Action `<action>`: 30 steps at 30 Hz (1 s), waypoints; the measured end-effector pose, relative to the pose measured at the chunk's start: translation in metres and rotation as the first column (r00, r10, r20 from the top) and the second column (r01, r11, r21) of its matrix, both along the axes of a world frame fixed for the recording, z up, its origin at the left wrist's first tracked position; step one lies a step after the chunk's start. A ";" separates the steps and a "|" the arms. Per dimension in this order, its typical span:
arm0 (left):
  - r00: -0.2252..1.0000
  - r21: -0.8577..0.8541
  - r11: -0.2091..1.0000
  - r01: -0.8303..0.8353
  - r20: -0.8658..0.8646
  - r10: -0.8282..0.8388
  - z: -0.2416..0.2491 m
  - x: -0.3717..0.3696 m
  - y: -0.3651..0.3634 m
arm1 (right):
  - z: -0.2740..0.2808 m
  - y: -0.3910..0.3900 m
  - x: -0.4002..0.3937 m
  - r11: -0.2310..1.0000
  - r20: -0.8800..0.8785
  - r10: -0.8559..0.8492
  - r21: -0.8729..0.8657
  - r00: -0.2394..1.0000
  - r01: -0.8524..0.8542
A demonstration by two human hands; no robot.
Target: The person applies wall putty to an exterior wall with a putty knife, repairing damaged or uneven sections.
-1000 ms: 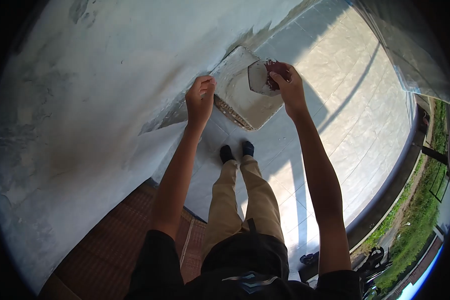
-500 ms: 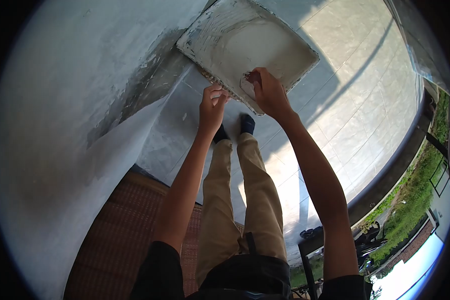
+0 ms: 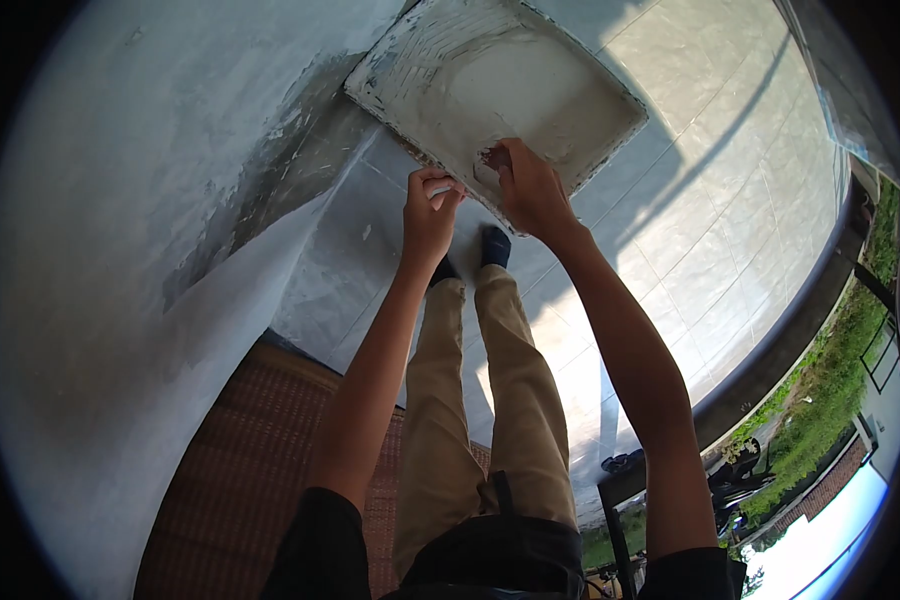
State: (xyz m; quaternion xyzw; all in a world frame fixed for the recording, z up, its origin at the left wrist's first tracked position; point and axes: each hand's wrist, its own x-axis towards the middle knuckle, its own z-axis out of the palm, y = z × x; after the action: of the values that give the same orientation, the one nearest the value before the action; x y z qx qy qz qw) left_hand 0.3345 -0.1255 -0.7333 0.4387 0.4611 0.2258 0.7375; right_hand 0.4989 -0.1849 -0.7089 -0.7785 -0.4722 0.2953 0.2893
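A shallow square tray (image 3: 410,132), crusted with pale plaster, lies in front of my feet with wet, smooth white plaster (image 3: 520,80) spread inside it. My left hand (image 3: 432,215) is at its near left rim, fingers curled around the edge. Over the near corner, my right hand (image 3: 538,195) is closed on a plaster-smeared tool with a reddish-brown part (image 3: 497,157). The tool's working end sits low in the tray against the plaster; the hand hides much of its shape.
To the left rises a pale wall (image 3: 150,200) with a rough, patchy lower section. Grey floor tiles (image 3: 710,200) stretch right in sun and shade. A reddish-brown woven mat (image 3: 240,480) is at lower left. Beyond a raised ledge (image 3: 770,350) are grass and a parked motorbike (image 3: 740,490).
My right hand has shifted slightly left and turned, tipping the tool so less of its pale face shows. The left hand stays at the rim.
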 end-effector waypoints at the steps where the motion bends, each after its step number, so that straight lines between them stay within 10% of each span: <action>1: 1.000 -0.001 1.000 -0.002 -0.003 0.002 0.000 0.000 0.000 | 0.001 0.000 0.000 1.000 -0.014 -0.013 -0.016 1.000 0.012; 26: 0.999 0.026 0.999 0.041 -0.026 -0.040 -0.004 -0.005 -0.002 | 0.003 0.013 0.044 0.989 -0.362 0.077 -0.093 0.929 -0.118; 30: 0.996 0.140 0.988 0.062 -0.071 -0.052 -0.002 -0.009 0.002 | 0.020 0.023 0.055 0.957 -0.622 -0.204 -0.289 0.756 0.021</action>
State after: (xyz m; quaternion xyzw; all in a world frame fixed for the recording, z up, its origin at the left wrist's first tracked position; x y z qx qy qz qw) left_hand 0.3260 -0.1237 -0.7357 0.5103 0.4556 0.2221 0.6948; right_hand 0.5543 -0.1623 -0.6888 -0.6877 -0.2517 0.5871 0.3450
